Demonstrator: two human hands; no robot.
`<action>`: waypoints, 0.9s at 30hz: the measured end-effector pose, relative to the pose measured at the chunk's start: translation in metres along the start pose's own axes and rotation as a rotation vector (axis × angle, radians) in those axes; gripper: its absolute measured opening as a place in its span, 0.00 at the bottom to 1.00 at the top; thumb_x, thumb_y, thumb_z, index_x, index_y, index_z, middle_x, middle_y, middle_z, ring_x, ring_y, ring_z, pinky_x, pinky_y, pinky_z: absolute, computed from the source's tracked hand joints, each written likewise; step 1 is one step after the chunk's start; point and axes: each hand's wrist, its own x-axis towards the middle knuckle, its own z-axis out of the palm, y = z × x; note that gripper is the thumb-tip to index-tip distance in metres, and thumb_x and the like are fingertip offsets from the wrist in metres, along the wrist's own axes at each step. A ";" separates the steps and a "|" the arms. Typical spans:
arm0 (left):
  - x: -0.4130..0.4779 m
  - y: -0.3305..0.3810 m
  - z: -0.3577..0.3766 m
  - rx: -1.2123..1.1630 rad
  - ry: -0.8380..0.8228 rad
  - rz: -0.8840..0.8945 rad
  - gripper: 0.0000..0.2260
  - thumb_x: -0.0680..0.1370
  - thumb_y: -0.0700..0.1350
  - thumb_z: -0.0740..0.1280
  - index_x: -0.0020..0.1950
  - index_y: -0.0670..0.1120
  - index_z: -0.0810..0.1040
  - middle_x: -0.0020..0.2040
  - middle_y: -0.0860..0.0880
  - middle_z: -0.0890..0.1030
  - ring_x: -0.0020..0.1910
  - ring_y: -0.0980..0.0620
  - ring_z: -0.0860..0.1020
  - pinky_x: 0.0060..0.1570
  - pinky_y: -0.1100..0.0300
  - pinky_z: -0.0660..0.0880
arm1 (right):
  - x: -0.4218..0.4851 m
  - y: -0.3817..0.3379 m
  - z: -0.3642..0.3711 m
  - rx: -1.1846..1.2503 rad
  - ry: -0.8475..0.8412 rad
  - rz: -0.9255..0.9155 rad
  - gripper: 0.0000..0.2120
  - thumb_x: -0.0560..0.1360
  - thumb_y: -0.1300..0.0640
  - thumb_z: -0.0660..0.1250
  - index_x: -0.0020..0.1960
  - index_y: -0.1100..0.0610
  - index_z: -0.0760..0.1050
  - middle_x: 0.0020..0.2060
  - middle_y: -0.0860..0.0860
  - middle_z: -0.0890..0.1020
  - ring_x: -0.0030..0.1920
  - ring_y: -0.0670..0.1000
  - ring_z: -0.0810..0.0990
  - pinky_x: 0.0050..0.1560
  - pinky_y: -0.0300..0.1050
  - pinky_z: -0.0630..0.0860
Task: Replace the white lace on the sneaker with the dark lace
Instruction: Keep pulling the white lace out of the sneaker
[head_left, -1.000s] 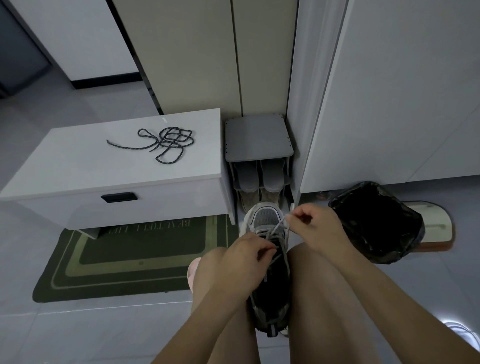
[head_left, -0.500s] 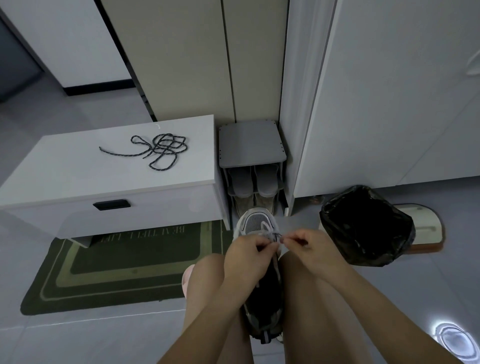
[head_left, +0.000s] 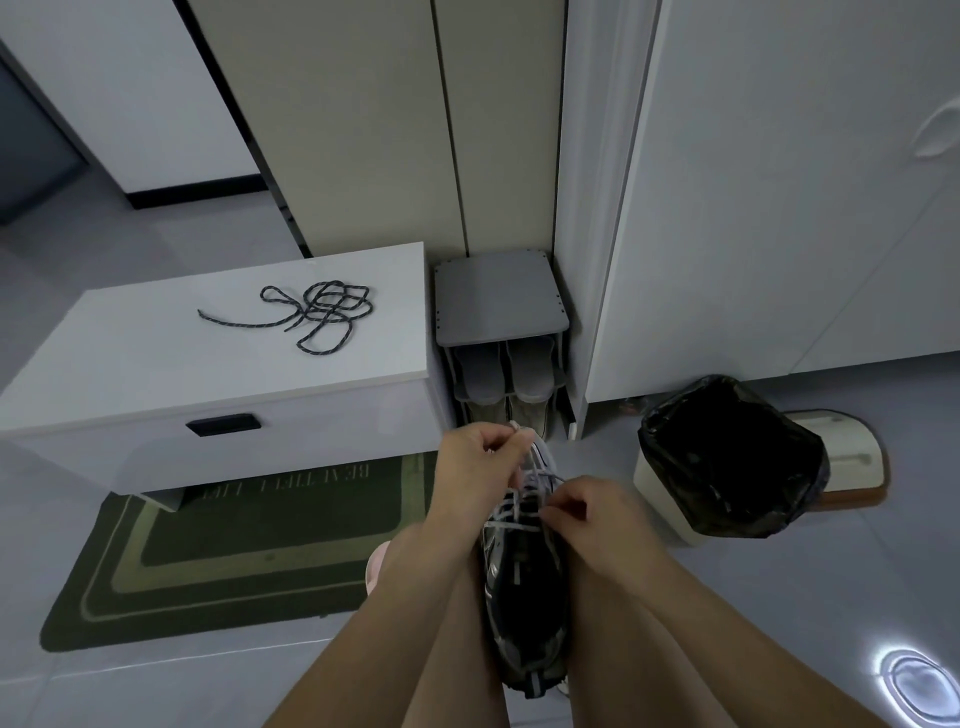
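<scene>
Sneaker (head_left: 524, 587) count is one: dark, toe pointing away, wedged between the person's two bare knees near the bottom middle of the view. One white lace (head_left: 511, 526) is threaded across it in loose crossings. Both hands are on that lace. The left hand (head_left: 475, 462) is at the far end by the toe, fingers curled, pinching a lace tip that pokes up out of the fist. The right hand (head_left: 597, 519) is a bit nearer and to the right, thumb and fingers pinching a strand at the side of the shoe.

One dark lace (head_left: 317, 314) lies in a messy tangle on top of the white bench (head_left: 156, 364) off to the far left, well apart from the sneaker, nobody touching it. The bench has one black handle (head_left: 223, 424) on its front. One green mat (head_left: 234, 561) lies on the floor in front of it.

Right of the bench there's one small grey rack (head_left: 498, 306) with two grey slippers (head_left: 504, 371) on a shelf, and what looks like two more below, mostly hidden. One bin (head_left: 660, 499) with a black bag sits to the right. One pink slipper (head_left: 378, 569) peeks out by the left knee.
</scene>
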 end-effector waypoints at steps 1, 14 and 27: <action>-0.002 -0.002 0.000 0.013 -0.027 -0.008 0.12 0.76 0.43 0.69 0.32 0.49 0.79 0.23 0.52 0.76 0.21 0.58 0.73 0.29 0.71 0.71 | 0.000 0.000 0.000 0.003 0.011 0.009 0.01 0.72 0.49 0.69 0.42 0.45 0.79 0.37 0.39 0.78 0.42 0.43 0.78 0.49 0.44 0.76; -0.023 -0.034 0.023 0.619 -0.243 0.117 0.08 0.76 0.52 0.66 0.42 0.49 0.81 0.40 0.53 0.79 0.42 0.53 0.77 0.39 0.61 0.69 | 0.039 -0.042 -0.063 0.422 0.312 0.000 0.10 0.74 0.59 0.68 0.34 0.49 0.76 0.30 0.46 0.78 0.28 0.38 0.73 0.32 0.26 0.69; 0.005 -0.008 0.010 0.179 -0.039 0.072 0.06 0.73 0.41 0.72 0.36 0.43 0.84 0.31 0.55 0.80 0.30 0.64 0.75 0.34 0.71 0.72 | -0.007 -0.004 -0.006 0.172 -0.043 0.022 0.03 0.72 0.52 0.71 0.46 0.49 0.80 0.39 0.42 0.81 0.41 0.42 0.78 0.44 0.36 0.73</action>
